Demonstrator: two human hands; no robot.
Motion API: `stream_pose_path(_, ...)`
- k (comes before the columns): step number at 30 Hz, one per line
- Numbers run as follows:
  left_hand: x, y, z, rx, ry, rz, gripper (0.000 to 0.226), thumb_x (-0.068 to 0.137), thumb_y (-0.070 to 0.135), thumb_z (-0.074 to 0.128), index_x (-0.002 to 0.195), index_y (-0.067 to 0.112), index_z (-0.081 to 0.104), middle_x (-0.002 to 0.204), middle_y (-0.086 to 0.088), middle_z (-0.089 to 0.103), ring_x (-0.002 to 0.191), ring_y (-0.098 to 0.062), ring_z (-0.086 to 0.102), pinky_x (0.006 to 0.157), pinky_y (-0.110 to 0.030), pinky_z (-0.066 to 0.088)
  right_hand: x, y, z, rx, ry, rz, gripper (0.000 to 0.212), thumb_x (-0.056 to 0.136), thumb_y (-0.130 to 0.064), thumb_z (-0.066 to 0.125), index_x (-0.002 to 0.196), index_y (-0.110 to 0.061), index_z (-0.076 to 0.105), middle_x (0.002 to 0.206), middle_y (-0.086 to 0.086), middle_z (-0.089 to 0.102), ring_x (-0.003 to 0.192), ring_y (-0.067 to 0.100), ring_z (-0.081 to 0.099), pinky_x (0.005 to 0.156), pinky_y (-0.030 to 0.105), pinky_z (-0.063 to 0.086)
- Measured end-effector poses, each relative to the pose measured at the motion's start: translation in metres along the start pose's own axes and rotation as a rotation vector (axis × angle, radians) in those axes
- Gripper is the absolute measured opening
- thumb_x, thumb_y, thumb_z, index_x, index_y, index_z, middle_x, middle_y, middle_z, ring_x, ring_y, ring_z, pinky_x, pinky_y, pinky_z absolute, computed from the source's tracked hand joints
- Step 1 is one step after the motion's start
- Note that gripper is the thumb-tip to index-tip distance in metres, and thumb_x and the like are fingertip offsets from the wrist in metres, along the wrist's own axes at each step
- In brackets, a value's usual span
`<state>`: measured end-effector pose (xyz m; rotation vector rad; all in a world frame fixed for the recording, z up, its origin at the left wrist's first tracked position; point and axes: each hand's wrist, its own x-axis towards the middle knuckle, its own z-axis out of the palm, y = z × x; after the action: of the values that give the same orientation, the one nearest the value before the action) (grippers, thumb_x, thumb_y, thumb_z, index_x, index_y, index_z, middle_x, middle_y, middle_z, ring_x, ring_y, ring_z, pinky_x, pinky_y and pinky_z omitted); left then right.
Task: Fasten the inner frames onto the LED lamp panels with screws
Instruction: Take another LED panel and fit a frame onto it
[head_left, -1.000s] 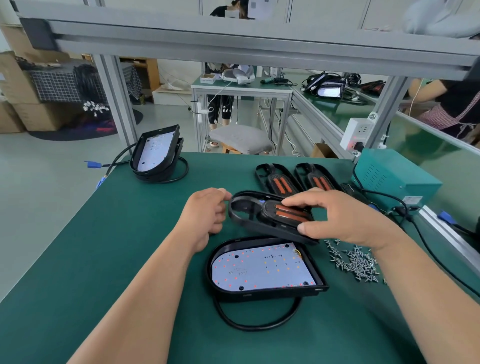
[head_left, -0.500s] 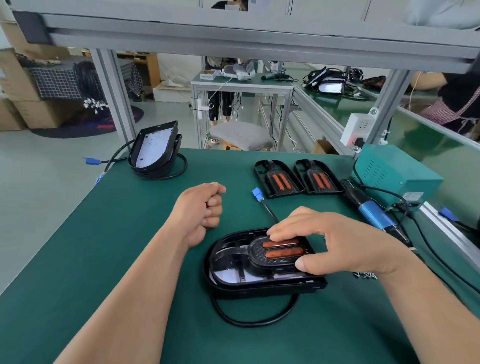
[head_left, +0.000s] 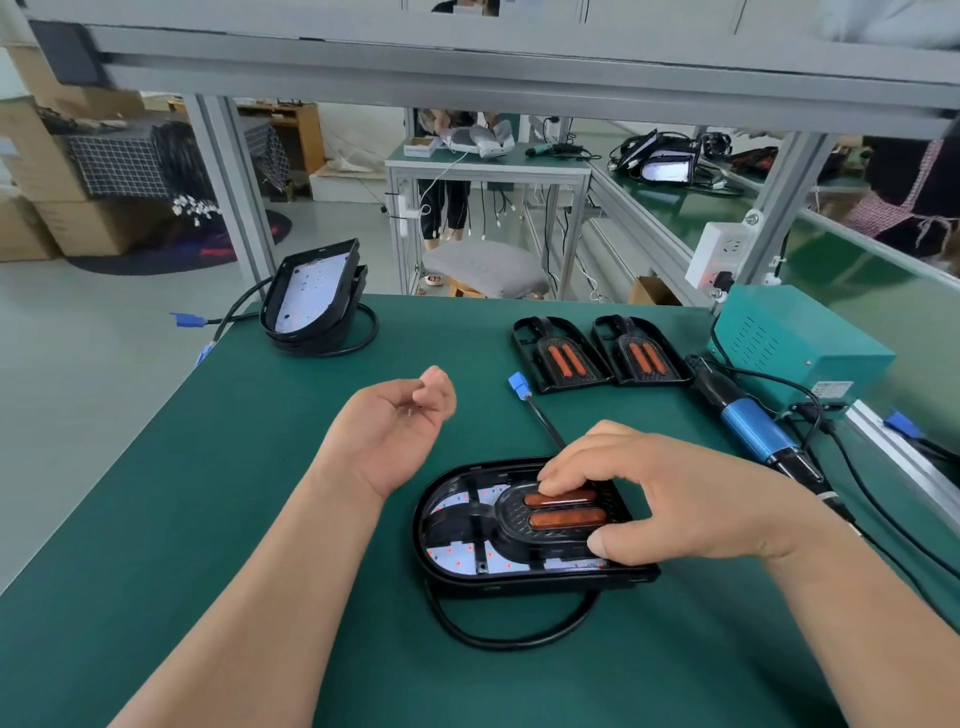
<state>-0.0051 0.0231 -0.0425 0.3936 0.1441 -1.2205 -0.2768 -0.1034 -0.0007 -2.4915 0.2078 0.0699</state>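
Illumination is bright, even and diffuse; the room beyond the far edge of the desk is brightest. Shadows on the desk are soft and faint. Mild glare marks the inner frame. Wide-angle distortion bows the overhead beam, which shows slight blur.

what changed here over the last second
The inner frame went down from above into the LED lamp panel, where the right hand grips it. The left hand let go, pulled back left and turned palm up. The panel, two spare frames, electric screwdriver and panel stack stayed put.
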Motion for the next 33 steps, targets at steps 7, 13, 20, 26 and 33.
stream_pose_path(7,0.0,-0.006,0.001,0.394,0.021,-0.073,0.017,0.109,0.0,0.038,0.103,0.009,0.051,0.074,-0.002,0.056,0.044,-0.003,0.039,0.031,-0.015,0.026,-0.006,0.007,-0.005,0.014,-0.005,0.029,0.049,0.082,-0.043,0.075,0.131,-0.047,0.066,0.137,-0.026,0.061,0.138,0.005,0.049,0.116,0.035,0.039)
stream_pose_path(13,0.002,-0.006,-0.003,0.629,0.046,-0.028,0.016,0.112,0.02,0.049,0.099,0.013,0.053,0.073,0.002,0.055,0.044,-0.002,0.033,0.032,-0.013,0.024,-0.009,0.016,-0.012,0.111,0.063,0.066,0.047,0.085,-0.055,0.078,0.131,-0.051,0.068,0.142,-0.023,0.061,0.139,0.006,0.054,0.118,0.037,0.037)
stream_pose_path(20,0.003,-0.011,-0.004,0.719,0.057,0.012,0.012,0.109,0.011,0.051,0.115,0.002,0.058,0.075,-0.002,0.06,0.05,-0.003,0.037,0.037,-0.013,0.027,-0.028,0.055,-0.047,-0.151,0.701,0.425,0.023,0.088,-0.057,0.071,0.106,-0.043,0.07,0.103,-0.018,0.074,0.095,0.0,0.068,0.083,0.027,0.05)
stream_pose_path(26,0.002,-0.013,-0.006,0.858,0.001,0.009,0.015,0.109,0.013,0.052,0.113,0.002,0.062,0.077,0.0,0.062,0.049,-0.003,0.031,0.036,-0.013,0.023,-0.05,0.101,-0.053,-0.415,0.514,0.954,0.059,0.094,-0.055,0.07,0.132,-0.013,0.057,0.128,0.012,0.055,0.113,0.035,0.059,0.091,0.046,0.051)
stream_pose_path(33,0.004,-0.013,-0.009,0.933,-0.067,0.011,0.02,0.107,0.023,0.06,0.1,0.007,0.069,0.079,-0.001,0.061,0.052,-0.004,0.033,0.036,-0.013,0.024,-0.046,0.105,-0.052,-0.544,0.382,0.984,0.056,0.084,-0.068,0.076,0.106,-0.02,0.056,0.102,0.003,0.05,0.092,0.028,0.059,0.084,0.043,0.055)
